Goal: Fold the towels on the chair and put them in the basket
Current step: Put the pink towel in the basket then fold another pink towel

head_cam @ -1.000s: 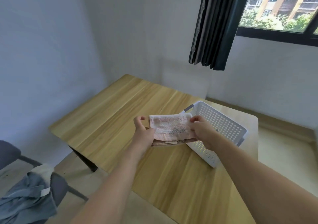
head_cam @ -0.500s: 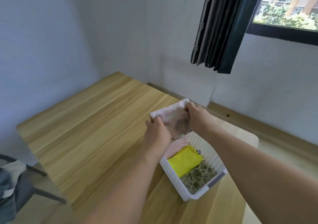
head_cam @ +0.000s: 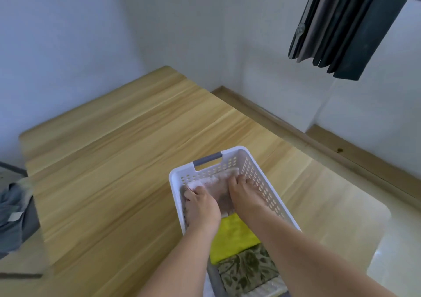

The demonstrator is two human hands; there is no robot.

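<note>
A white perforated basket (head_cam: 257,166) stands on the wooden table (head_cam: 118,160). Both hands are down inside its far end on a folded pink-and-white towel (head_cam: 218,181). My left hand (head_cam: 201,205) grips the towel's left edge. My right hand (head_cam: 242,193) holds its right edge against the basket wall. Behind them in the basket lie a folded yellow towel (head_cam: 232,237) and a folded green patterned towel (head_cam: 248,267). A blue-grey towel (head_cam: 11,214) hangs on the chair at the left edge.
The dark chair (head_cam: 29,223) stands at the table's left end. White walls close the corner behind the table. A dark curtain (head_cam: 348,23) hangs at the upper right. Pale floor lies to the right of the table.
Both hands have carried the folded pink towel from above the table down into the far end of the basket. The view has tilted downward.
</note>
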